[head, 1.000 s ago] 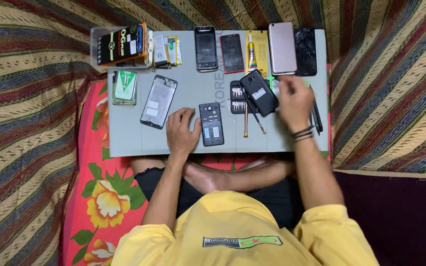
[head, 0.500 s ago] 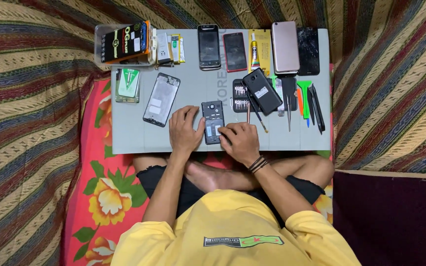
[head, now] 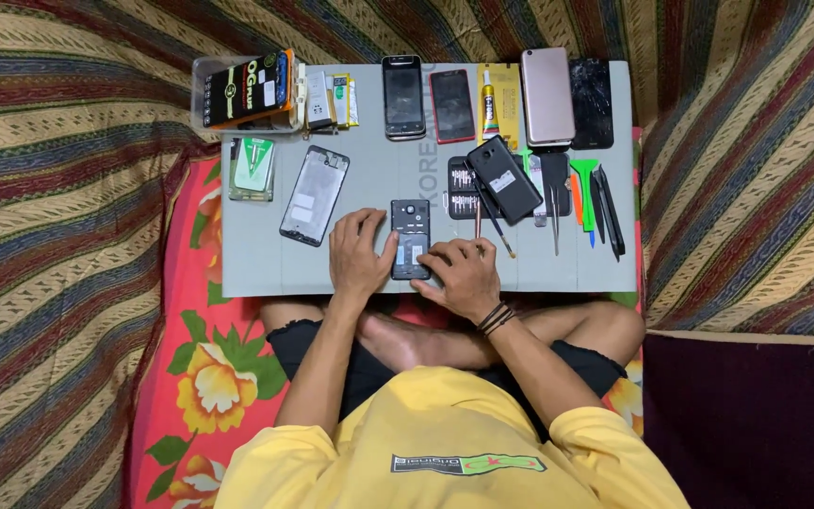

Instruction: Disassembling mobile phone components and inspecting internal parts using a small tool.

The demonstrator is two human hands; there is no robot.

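At the far left of the grey counter (head: 256, 273) sits a clear box (head: 202, 94) holding a dark packet (head: 247, 87), with small packets (head: 330, 99) just beside it. Below lies a green-printed sachet (head: 252, 168), then a phone frame (head: 314, 195) lying tilted.

The left hand (head: 358, 254) rests flat on the counter, fingers spread and open, its fingertips touching the left edge of the opened phone (head: 411, 236), which lies back-up in the middle near the front edge.

The right hand (head: 463, 276) rests against that phone's lower right side; its grip is closed on a thin tool (head: 479, 219) that points away from the person.

Along the back edge lie a black phone (head: 402, 96), a red-rimmed phone (head: 452, 105), a glue packet (head: 499, 92), a pink phone (head: 547, 96) and a cracked screen (head: 592, 104).

Below these a dark phone (head: 504, 179) lies tilted on a bit case (head: 462, 187). Further right are tweezers (head: 554, 212), then green and orange pry tools (head: 583, 188) and black ones (head: 607, 212).
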